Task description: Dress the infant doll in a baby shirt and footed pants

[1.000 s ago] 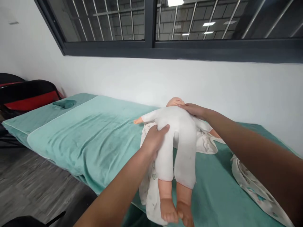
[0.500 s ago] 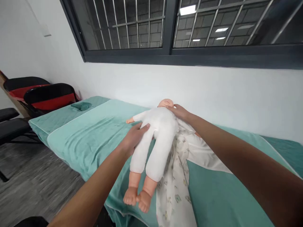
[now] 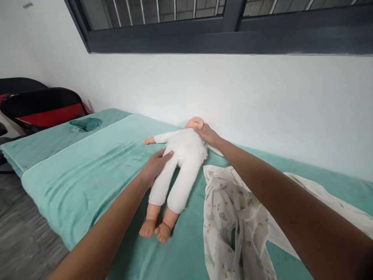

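A baby doll [image 3: 177,163] with a white cloth body lies on its back on the teal bed cover [image 3: 87,171], head toward the wall. My left hand [image 3: 154,165] cups the doll's hip and side, fingers curled under it. My right hand [image 3: 208,135] holds the doll at the neck and shoulder, just below its head [image 3: 195,123]. A white printed baby garment [image 3: 230,210] lies crumpled on the bed just right of the doll, apart from it.
The bed runs along a white wall under a dark-framed barred window [image 3: 227,23]. A small folded teal cloth [image 3: 86,123] lies at the bed's far left. Black and red chairs [image 3: 40,107] stand beyond the bed's left end. Grey floor [image 3: 20,229] shows at lower left.
Both hands carried the doll to the left, off the white garment, and set it down on the bare teal cover. The garment now lies apart at the right.
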`<state>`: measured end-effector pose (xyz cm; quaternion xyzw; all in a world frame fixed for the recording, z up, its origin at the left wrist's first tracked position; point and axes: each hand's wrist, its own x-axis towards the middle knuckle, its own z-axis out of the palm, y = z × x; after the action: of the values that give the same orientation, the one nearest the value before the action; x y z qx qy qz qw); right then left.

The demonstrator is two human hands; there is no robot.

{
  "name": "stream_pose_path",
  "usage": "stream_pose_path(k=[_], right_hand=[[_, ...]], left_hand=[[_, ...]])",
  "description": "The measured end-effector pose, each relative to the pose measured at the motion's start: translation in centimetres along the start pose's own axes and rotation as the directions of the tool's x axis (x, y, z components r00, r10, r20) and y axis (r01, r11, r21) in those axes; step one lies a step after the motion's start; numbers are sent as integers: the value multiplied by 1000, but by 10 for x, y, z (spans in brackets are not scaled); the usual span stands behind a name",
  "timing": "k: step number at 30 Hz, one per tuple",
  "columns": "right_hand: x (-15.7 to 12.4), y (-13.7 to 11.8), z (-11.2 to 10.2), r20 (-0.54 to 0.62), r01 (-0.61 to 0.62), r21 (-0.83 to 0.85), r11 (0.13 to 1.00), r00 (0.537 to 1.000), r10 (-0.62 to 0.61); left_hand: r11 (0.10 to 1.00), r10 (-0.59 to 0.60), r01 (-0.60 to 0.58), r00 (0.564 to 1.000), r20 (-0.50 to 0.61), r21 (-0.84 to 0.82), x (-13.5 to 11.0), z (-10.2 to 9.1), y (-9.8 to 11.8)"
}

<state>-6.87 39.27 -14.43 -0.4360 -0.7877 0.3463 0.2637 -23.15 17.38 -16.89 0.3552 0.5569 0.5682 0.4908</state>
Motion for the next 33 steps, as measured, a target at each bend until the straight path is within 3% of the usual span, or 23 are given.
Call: stream_pose_path(k=[2, 4, 6, 8, 9, 11, 13, 15, 18, 21, 24, 27, 28, 30, 33], right_hand=[[-2, 11, -6, 32, -10, -97, 995, 999, 13], [-12, 24, -18, 61, -27, -211, 977, 997, 41], [-32, 41, -38, 53, -65, -300, 952, 995, 85], [-64, 62, -65, 27, -121, -386, 915, 989, 142], [-83, 72, -79, 4, -158, -432, 888, 984, 177], [-125, 91, -108, -35, -212, -510, 833, 973, 227], [-167, 103, -130, -50, -223, -569, 792, 970, 237], [-203, 105, -144, -30, -183, -613, 768, 977, 209], [-243, 86, -155, 30, -47, -654, 755, 996, 87], [-280, 50, -160, 70, 98, -662, 743, 995, -69], [-325, 5, -166, 129, 287, -657, 697, 954, -272], [-373, -33, -177, 161, 432, -629, 646, 886, -435], [-387, -41, -183, 165, 436, -622, 651, 885, -435], [-409, -50, -198, 161, 364, -616, 698, 926, -341], [-428, -42, -219, 139, 129, -626, 769, 989, -52]], left_hand=[[993, 36, -33, 999, -32, 113, 5, 2, -4], [936, 149, -93, 979, -141, 341, 1, 4, -6], [775, 377, -170, 898, -229, 609, -15, 11, -6], [580, 568, -249, 806, -166, 776, -46, 24, -11], [513, 602, -293, 793, -95, 807, -64, 34, -17], [464, 512, -341, 857, 67, 817, -102, 57, -33], [417, 369, -308, 917, 150, 855, -130, 82, -53], [353, 299, -286, 937, 183, 891, -146, 105, -69], [347, 335, -388, 902, 273, 854, -154, 136, -74], [335, 475, -627, 757, 449, 703, -160, 165, -55], [195, 622, -748, 594, 510, 634, -171, 192, -25], [10, 628, -766, 505, 592, 642, -182, 212, 4], [-46, 601, -765, 492, 630, 642, -185, 217, 12], [-142, 552, -745, 486, 677, 651, -191, 224, 27], [-206, 603, -647, 507, 616, 734, -204, 230, 47]])
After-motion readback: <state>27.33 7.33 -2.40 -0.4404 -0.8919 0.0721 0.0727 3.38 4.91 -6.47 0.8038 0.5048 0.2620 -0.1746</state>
